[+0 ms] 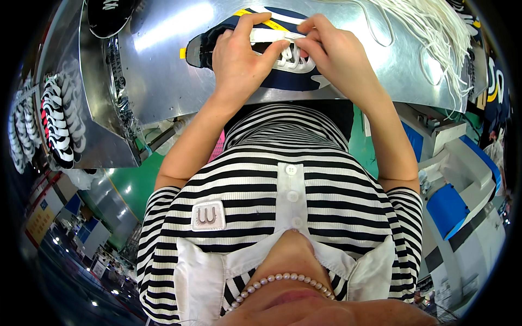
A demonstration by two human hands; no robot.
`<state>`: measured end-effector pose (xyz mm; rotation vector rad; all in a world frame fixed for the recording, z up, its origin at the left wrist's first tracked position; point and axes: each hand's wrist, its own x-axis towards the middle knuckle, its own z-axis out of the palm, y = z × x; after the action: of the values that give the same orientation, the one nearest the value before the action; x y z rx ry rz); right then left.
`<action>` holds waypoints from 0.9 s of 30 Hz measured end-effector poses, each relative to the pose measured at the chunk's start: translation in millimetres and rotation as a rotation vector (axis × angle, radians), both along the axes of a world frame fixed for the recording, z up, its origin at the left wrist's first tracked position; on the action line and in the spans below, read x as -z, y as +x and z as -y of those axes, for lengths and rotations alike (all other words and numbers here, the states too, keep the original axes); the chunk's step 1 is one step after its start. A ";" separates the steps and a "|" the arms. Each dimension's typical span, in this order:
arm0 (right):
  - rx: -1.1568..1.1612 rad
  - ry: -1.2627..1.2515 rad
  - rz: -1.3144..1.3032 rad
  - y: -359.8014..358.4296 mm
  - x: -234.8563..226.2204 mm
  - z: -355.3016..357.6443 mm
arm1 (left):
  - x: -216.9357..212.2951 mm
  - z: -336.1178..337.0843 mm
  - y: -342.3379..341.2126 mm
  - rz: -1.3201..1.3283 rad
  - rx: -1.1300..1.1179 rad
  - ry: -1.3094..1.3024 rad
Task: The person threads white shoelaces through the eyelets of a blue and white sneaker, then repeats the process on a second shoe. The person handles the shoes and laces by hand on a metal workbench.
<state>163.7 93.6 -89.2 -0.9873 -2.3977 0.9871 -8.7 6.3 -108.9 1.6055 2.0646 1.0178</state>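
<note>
A navy sneaker (291, 82) with white trim lies sideways on the metal table, its toe to the right and its dark heel opening to the left. White shoelace (294, 54) crosses its eyelets. My left hand (239, 61) grips the shoe around the tongue and collar, thumb by the eyelets and index finger on the far side. Over the lacing, my right hand (343, 58) is closed in a pinch on the lace. Its fingertips partly hide the strand. A yellow strip (276, 25) runs along the shoe's far side.
Loose white shoelaces (435, 38) lie in a bundle at the table's right end. The metal table (168, 81) bears a black shoe (109, 19) at the far left. Black-and-white striped pieces (57, 122) hang beyond the left edge. A grey-and-blue machine (451, 206) stands at right.
</note>
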 end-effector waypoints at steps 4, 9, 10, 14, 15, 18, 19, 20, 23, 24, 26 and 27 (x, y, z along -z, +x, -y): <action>-0.040 0.154 0.152 -22.1 7.4 3.0 | -4.0 6.5 6.8 -0.140 0.051 0.011; -0.025 0.095 0.144 -11.2 -7.4 2.7 | -0.2 3.0 3.8 0.041 0.039 0.046; -0.008 0.101 0.114 -1.1 -10.6 3.9 | 0.9 2.7 2.4 0.062 0.033 0.042; 0.052 0.062 0.025 17.1 -22.2 9.1 | -1.7 2.9 0.8 0.150 0.015 0.005; 0.049 0.049 0.013 16.1 -21.9 9.8 | -3.6 1.8 1.7 0.168 0.010 -0.003; 0.060 -0.004 -0.001 10.8 -17.5 14.1 | -2.6 2.0 3.3 0.146 0.008 0.005; 0.054 0.022 -0.035 9.8 -13.5 13.7 | -2.2 2.4 3.1 0.134 0.014 0.013; 0.046 0.044 -0.020 8.6 -9.7 11.9 | -2.5 2.6 2.7 0.123 0.019 0.020; 0.029 0.085 0.033 6.3 -3.8 9.8 | -5.0 4.0 4.2 0.100 0.008 -0.014; 0.032 0.088 0.048 4.2 -5.1 9.9 | -5.1 4.6 4.7 0.111 0.021 -0.001; 0.008 0.129 0.096 -1.9 -4.6 9.3 | -5.6 6.6 6.1 0.134 0.051 0.025; -0.020 0.162 0.130 -6.5 -2.5 9.1 | -6.5 9.8 11.2 0.099 0.106 0.036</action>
<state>157.3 84.5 -86.7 -0.9975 -2.5510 0.7410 2.5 -3.4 -102.4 1.6291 1.8866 1.0798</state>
